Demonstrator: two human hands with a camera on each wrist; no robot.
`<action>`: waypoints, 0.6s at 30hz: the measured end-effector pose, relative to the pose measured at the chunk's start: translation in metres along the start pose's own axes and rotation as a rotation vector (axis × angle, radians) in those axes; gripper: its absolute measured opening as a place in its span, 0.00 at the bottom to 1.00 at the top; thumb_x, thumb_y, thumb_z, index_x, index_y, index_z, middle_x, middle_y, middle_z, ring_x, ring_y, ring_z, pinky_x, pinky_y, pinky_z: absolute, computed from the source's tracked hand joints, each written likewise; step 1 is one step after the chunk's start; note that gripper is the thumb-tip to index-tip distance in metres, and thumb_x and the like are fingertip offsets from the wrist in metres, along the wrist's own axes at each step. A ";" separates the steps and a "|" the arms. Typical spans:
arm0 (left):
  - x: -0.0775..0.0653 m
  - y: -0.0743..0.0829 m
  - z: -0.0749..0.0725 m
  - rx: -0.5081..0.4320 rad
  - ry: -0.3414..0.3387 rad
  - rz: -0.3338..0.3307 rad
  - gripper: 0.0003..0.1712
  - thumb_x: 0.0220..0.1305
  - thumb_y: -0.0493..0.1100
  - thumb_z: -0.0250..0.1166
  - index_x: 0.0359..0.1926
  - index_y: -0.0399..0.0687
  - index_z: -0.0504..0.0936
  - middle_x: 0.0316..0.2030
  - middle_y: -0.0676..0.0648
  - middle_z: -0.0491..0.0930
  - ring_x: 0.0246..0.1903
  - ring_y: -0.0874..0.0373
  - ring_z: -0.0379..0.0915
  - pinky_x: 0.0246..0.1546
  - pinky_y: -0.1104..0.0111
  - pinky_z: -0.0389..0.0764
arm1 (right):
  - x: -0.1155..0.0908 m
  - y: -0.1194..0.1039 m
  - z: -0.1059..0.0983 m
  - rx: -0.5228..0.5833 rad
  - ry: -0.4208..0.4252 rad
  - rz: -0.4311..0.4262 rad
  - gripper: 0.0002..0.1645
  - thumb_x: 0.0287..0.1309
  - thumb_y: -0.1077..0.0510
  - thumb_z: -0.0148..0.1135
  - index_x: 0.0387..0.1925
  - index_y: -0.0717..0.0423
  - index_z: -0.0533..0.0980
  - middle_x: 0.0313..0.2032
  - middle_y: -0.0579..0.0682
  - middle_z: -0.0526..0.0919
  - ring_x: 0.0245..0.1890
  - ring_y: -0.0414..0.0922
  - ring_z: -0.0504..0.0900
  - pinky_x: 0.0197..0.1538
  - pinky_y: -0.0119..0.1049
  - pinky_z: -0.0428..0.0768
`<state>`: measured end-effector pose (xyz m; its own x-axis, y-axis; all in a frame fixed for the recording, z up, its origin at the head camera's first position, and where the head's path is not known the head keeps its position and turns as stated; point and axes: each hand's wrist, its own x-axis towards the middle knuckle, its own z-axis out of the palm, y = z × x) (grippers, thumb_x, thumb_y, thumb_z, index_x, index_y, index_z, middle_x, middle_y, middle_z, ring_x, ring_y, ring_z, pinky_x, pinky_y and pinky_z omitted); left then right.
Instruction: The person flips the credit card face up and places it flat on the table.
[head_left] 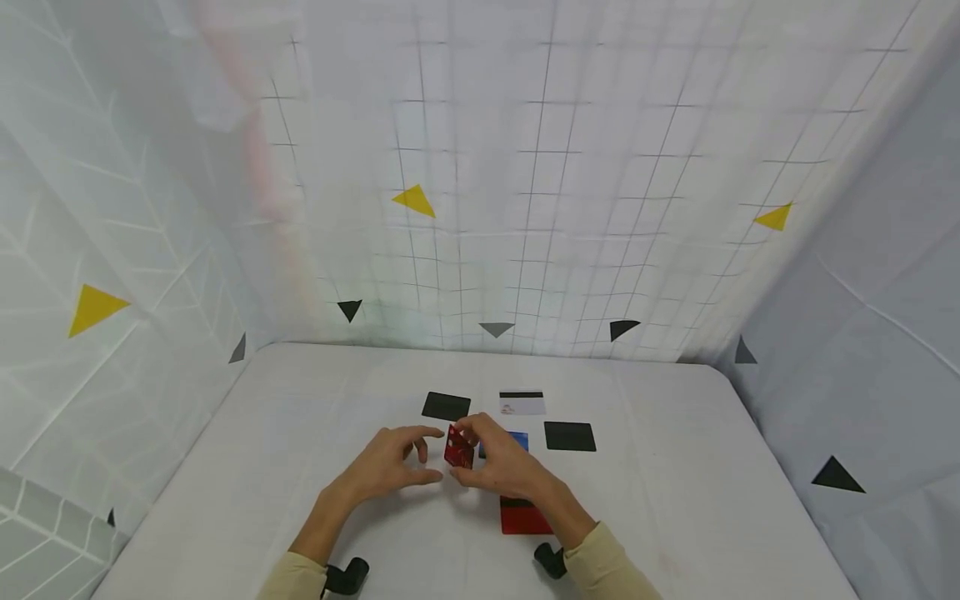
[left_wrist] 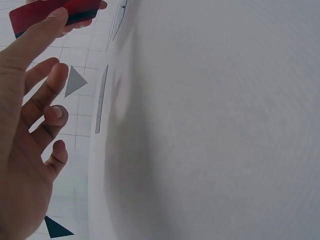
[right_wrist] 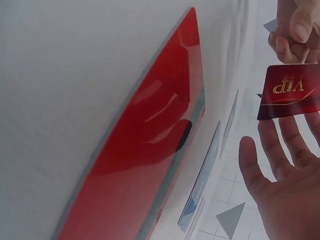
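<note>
"VIP card (head_left: 458, 455): where do you have it?"

"Tilted, up off the table (head_left: 660, 517), on my head feed. The right hand (head_left: 501, 461) has it in its fingers."

"And the left hand (head_left: 392, 460)?"

"Just beside it, thumb and fingers spread wide. On my left wrist feed the thumb crosses in front of the card; I can't tell from there whether it touches."

"What lies around them?"

"I see a blue card (head_left: 519, 438), partly hidden behind the right hand, and a red card (head_left: 525, 522) with a dark stripe on the near side. Farther off, left to right, I get a black card (head_left: 446, 406), a striped white card (head_left: 522, 406) and another black one."

"Beyond that?"

"A gridded white sheet (head_left: 487, 217) with yellow triangles (head_left: 416, 201)."
</note>
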<state>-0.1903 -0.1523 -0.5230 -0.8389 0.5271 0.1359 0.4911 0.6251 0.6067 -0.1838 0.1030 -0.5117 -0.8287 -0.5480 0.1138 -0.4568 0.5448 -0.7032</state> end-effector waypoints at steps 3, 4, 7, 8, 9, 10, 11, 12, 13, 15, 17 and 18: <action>0.000 0.001 -0.002 -0.013 0.006 0.000 0.36 0.53 0.59 0.77 0.62 0.61 0.78 0.31 0.58 0.82 0.23 0.67 0.60 0.25 0.73 0.63 | 0.000 -0.002 -0.001 -0.093 -0.003 0.011 0.36 0.56 0.37 0.69 0.63 0.41 0.68 0.52 0.41 0.74 0.52 0.40 0.74 0.49 0.36 0.81; 0.000 0.001 -0.002 -0.014 0.009 0.000 0.35 0.53 0.59 0.77 0.62 0.63 0.78 0.31 0.58 0.82 0.23 0.67 0.60 0.24 0.73 0.63 | 0.001 -0.003 -0.001 -0.131 -0.004 0.014 0.36 0.55 0.36 0.69 0.62 0.40 0.69 0.52 0.41 0.74 0.52 0.40 0.74 0.48 0.35 0.81; 0.000 0.001 -0.002 -0.011 0.014 0.005 0.35 0.53 0.60 0.77 0.62 0.68 0.77 0.31 0.58 0.82 0.23 0.67 0.59 0.24 0.74 0.61 | 0.000 -0.003 0.000 -0.221 -0.013 0.022 0.36 0.53 0.37 0.70 0.61 0.40 0.69 0.52 0.42 0.74 0.52 0.40 0.74 0.47 0.35 0.82; 0.000 0.001 -0.002 -0.008 0.013 0.006 0.35 0.53 0.61 0.77 0.62 0.68 0.76 0.31 0.58 0.82 0.22 0.68 0.59 0.24 0.74 0.61 | 0.000 -0.004 0.000 -0.240 -0.014 0.022 0.36 0.53 0.37 0.70 0.61 0.40 0.69 0.52 0.42 0.75 0.52 0.41 0.74 0.47 0.35 0.82; 0.000 0.001 -0.002 -0.004 0.013 0.007 0.35 0.53 0.61 0.77 0.62 0.69 0.76 0.31 0.58 0.82 0.22 0.68 0.59 0.24 0.74 0.61 | -0.001 -0.003 0.000 -0.261 -0.016 0.022 0.37 0.52 0.37 0.71 0.61 0.40 0.69 0.52 0.42 0.75 0.52 0.41 0.74 0.47 0.36 0.82; 0.000 0.002 -0.002 -0.003 0.010 0.007 0.35 0.53 0.62 0.77 0.62 0.68 0.76 0.31 0.58 0.82 0.22 0.68 0.58 0.24 0.74 0.61 | -0.001 -0.003 0.001 -0.278 -0.015 0.019 0.37 0.52 0.37 0.71 0.61 0.40 0.70 0.52 0.42 0.75 0.52 0.41 0.74 0.47 0.36 0.82; 0.000 0.002 -0.002 -0.002 0.008 0.009 0.36 0.53 0.62 0.76 0.62 0.67 0.76 0.31 0.58 0.82 0.22 0.68 0.58 0.24 0.74 0.61 | -0.001 -0.002 0.001 -0.295 -0.014 0.015 0.37 0.51 0.37 0.71 0.61 0.40 0.70 0.52 0.42 0.75 0.52 0.41 0.74 0.47 0.37 0.83; 0.000 0.002 -0.002 -0.004 0.005 0.011 0.36 0.53 0.63 0.76 0.63 0.66 0.77 0.31 0.57 0.82 0.22 0.67 0.58 0.24 0.74 0.61 | -0.001 -0.002 0.002 -0.310 -0.011 0.010 0.37 0.51 0.37 0.71 0.61 0.40 0.70 0.51 0.42 0.75 0.52 0.41 0.74 0.47 0.37 0.83; 0.000 0.002 -0.001 -0.005 0.003 0.014 0.37 0.53 0.63 0.76 0.63 0.64 0.77 0.31 0.57 0.82 0.22 0.67 0.58 0.24 0.74 0.61 | -0.001 -0.001 0.002 -0.323 -0.009 0.004 0.38 0.51 0.37 0.71 0.62 0.40 0.71 0.51 0.42 0.75 0.52 0.41 0.74 0.47 0.37 0.83; 0.001 0.003 -0.001 -0.010 -0.001 0.019 0.38 0.53 0.62 0.76 0.64 0.61 0.77 0.31 0.57 0.82 0.23 0.67 0.59 0.24 0.74 0.61 | -0.001 0.000 0.003 -0.345 -0.006 -0.004 0.38 0.51 0.36 0.71 0.62 0.39 0.71 0.51 0.42 0.75 0.51 0.41 0.74 0.47 0.38 0.83; 0.001 0.003 -0.001 -0.014 -0.004 0.023 0.38 0.53 0.62 0.76 0.64 0.59 0.77 0.31 0.56 0.82 0.23 0.67 0.59 0.24 0.74 0.61 | -0.001 0.001 0.004 -0.355 -0.006 -0.008 0.38 0.50 0.36 0.71 0.62 0.40 0.71 0.51 0.42 0.75 0.51 0.40 0.74 0.47 0.38 0.83; 0.001 0.003 -0.001 -0.015 -0.006 0.026 0.38 0.53 0.62 0.76 0.64 0.59 0.77 0.31 0.56 0.82 0.23 0.67 0.59 0.24 0.74 0.61 | -0.001 0.001 0.004 -0.356 -0.007 -0.009 0.38 0.51 0.36 0.71 0.62 0.40 0.72 0.51 0.42 0.75 0.51 0.41 0.74 0.47 0.38 0.83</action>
<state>-0.1896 -0.1504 -0.5202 -0.8247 0.5461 0.1471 0.5089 0.6030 0.6144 -0.1824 0.1018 -0.5152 -0.8223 -0.5576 0.1137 -0.5496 0.7263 -0.4129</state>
